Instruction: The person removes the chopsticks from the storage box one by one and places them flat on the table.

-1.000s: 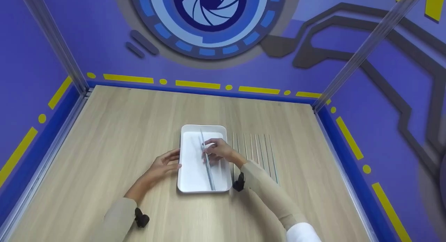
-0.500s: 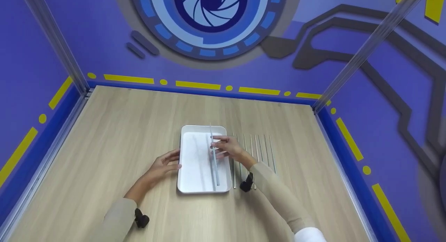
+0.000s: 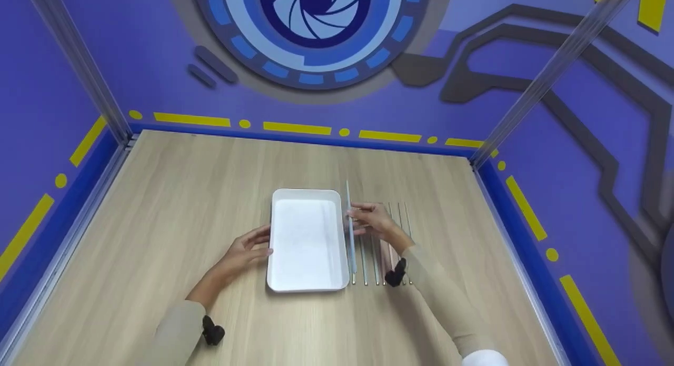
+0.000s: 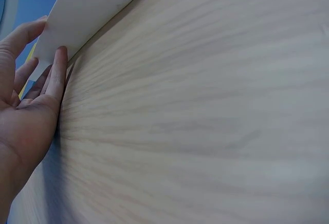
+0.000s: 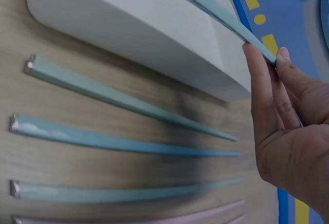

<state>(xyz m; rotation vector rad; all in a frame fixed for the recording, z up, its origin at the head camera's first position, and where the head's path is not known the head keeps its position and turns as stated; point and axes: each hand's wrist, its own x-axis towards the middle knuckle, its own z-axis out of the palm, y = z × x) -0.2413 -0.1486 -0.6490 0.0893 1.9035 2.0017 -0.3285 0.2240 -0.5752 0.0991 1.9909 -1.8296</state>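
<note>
A white rectangular tray point(image 3: 305, 239) lies on the wooden table. My left hand point(image 3: 246, 254) rests against the tray's left side, its straight fingers touching the outer wall point(image 4: 92, 16) in the left wrist view. Just beyond the tray's right edge, my right hand point(image 3: 376, 219) pinches a pale blue-green chopstick point(image 5: 211, 7) between thumb and fingers near its thin end. Beneath it on the table lie several more chopsticks in a row, among them a green chopstick point(image 5: 128, 93), a blue chopstick point(image 5: 113, 141) and a pink chopstick point(image 5: 154, 220), all with silvery ends.
Blue printed panels point(image 3: 337, 108) close off the table's back and both sides, with metal posts point(image 3: 117, 121) at the corners. A black wrist camera point(image 3: 396, 273) sits low over the row of chopsticks.
My right hand has carried the chopstick rightward, from over the tray's inside to beyond its right edge. The left hand has stayed at the tray's left side.
</note>
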